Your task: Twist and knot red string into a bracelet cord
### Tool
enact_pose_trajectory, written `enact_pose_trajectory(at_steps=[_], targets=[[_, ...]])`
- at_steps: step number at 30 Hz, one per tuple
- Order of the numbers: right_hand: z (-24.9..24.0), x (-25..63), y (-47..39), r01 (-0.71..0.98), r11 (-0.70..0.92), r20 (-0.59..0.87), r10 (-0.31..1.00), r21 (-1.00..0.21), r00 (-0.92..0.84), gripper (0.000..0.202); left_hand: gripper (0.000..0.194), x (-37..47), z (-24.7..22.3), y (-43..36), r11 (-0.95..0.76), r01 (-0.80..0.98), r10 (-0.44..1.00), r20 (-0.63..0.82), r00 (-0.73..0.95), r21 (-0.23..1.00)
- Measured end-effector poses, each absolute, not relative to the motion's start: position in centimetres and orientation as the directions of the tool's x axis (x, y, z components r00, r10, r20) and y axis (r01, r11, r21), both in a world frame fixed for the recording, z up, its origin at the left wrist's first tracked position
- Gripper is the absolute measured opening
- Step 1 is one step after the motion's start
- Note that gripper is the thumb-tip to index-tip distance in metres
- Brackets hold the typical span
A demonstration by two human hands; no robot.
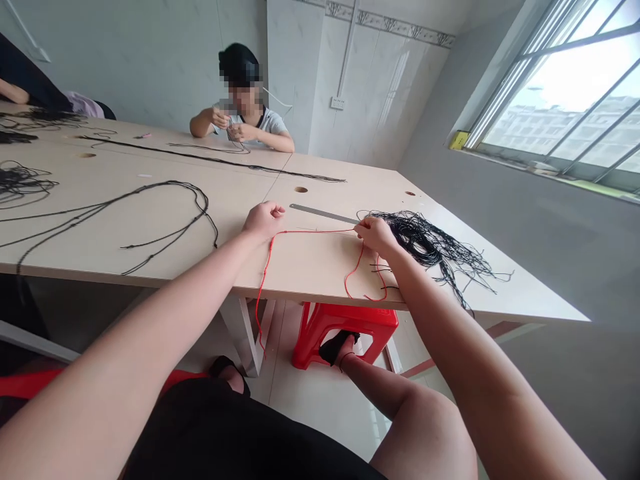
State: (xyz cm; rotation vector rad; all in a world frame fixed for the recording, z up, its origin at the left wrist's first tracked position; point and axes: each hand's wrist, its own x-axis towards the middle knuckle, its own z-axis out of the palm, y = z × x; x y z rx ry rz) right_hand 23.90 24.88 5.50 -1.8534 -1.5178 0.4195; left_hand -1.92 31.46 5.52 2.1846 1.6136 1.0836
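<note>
A thin red cord (320,231) is stretched nearly level over the table between my two hands. My left hand (266,219) is closed on it, and one end with small knots hangs down past the table's front edge. My right hand (375,235) pinches the cord farther right; loose red loops lie on the table below it. Just beyond the cord lies a metal ruler (323,214), its right end reaching my right hand. A heap of black cords (425,243) sits right beside that hand.
Long black cords (175,187) lie on the table (240,183) at left and along its middle, with more bundles at far left. Across the table a person (243,107) handles a thin cord. Another person's arm shows at far left. A red stool (370,320) stands below the front edge.
</note>
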Motion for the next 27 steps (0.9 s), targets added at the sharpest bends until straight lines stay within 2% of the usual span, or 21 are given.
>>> enact_pose_trajectory(at_steps=[3,6,7,8,11,13,15,17,19,24,27], targets=[[7.5,20.9,21.2,0.693,0.067,0.239,0.958,-0.718,0.156,0.015,0.031,-2.3,6.5,26.6,-0.488,0.677,0.818,0.559,0.136,0.55],[8.0,17.5,16.0,0.598,0.164,0.214,0.977,-0.785,0.013,0.023,0.028,-2.5,5.9,19.1,-0.639,0.589,0.725,0.643,0.247,0.495],[7.8,16.5,14.2,0.534,0.195,0.192,0.979,-0.823,-0.062,0.028,0.028,-2.5,5.3,16.6,-0.707,0.503,0.676,0.683,0.275,0.497],[7.4,15.6,12.6,0.371,0.211,0.155,0.972,-0.904,-0.175,0.031,0.029,-2.5,4.6,14.2,-0.74,0.431,0.658,0.691,0.3,0.517],[5.6,13.6,8.7,0.058,0.094,0.069,0.94,-0.994,-0.333,0.035,0.018,-3.0,2.6,9.1,-0.621,0.288,0.782,0.601,0.164,0.729],[4.4,12.9,7.0,-0.045,-0.012,0.005,0.929,-0.999,-0.37,0.036,0.014,-3.6,1.8,7.3,-0.495,0.209,0.869,0.479,0.126,0.843],[3.5,12.5,5.9,-0.102,-0.087,-0.041,0.923,-0.991,-0.382,0.037,0.011,-4.3,1.3,6.2,-0.396,0.167,0.916,0.375,0.145,0.903],[2.9,12.4,5.0,-0.093,-0.1,-0.059,0.929,-0.991,-0.366,0.035,0.009,-4.8,1.1,5.5,-0.344,0.162,0.932,0.316,0.18,0.925],[2.5,12.4,4.1,-0.018,-0.046,-0.037,0.941,-0.999,-0.336,0.032,0.009,-5.0,1.0,4.9,-0.329,0.179,0.934,0.291,0.206,0.927],[1.8,12.6,2.1,0.25,0.193,0.136,0.964,-0.949,-0.229,0.02,0.009,-4.8,0.9,3.4,-0.333,0.257,0.934,0.279,0.224,0.907],[1.4,12.7,1.4,0.331,0.269,0.195,0.951,-0.904,-0.24,0.019,0.008,-4.6,1.0,2.9,-0.316,0.313,0.941,0.253,0.227,0.895]])
